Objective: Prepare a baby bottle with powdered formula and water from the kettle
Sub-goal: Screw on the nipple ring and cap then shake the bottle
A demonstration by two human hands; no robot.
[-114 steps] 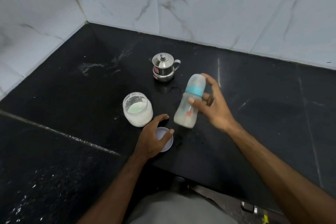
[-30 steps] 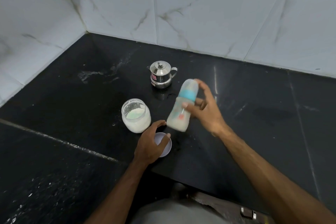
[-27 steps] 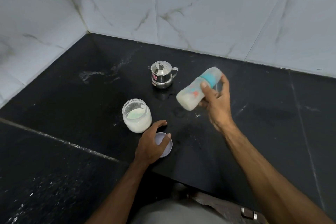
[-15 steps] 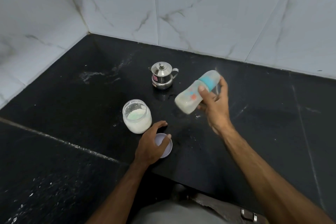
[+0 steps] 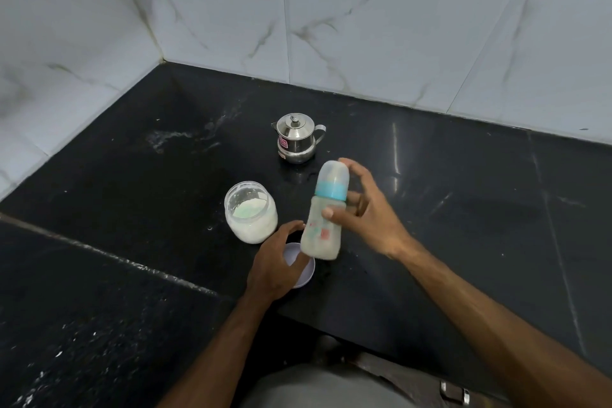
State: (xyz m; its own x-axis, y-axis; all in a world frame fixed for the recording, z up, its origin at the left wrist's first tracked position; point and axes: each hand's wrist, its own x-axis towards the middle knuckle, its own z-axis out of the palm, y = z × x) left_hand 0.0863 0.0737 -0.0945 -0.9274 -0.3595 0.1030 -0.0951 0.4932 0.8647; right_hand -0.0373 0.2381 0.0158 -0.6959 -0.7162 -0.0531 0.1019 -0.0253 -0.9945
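My right hand [image 5: 364, 219] grips a capped baby bottle [image 5: 326, 212] with a blue collar and milky liquid inside, held nearly upright above the counter, cap tilted slightly away. My left hand [image 5: 275, 262] rests on a pale lilac jar lid [image 5: 304, 270] lying flat on the black counter, fingers curled over its left side. An open clear jar of white formula powder [image 5: 250, 212] stands just left of the bottle. A small steel kettle [image 5: 297, 138] with its lid on stands behind them.
The black stone counter [image 5: 463, 209] meets white marble-patterned wall tiles [image 5: 364, 26] at the back and left. White powder smears [image 5: 185, 139] mark the counter's far left. The counter's front edge [image 5: 331, 328] runs close to my body.
The bottle has swung from lying tilted with its base up-left back to nearly upright, and my right hand has moved down and left with it. My left hand stays on the lid.
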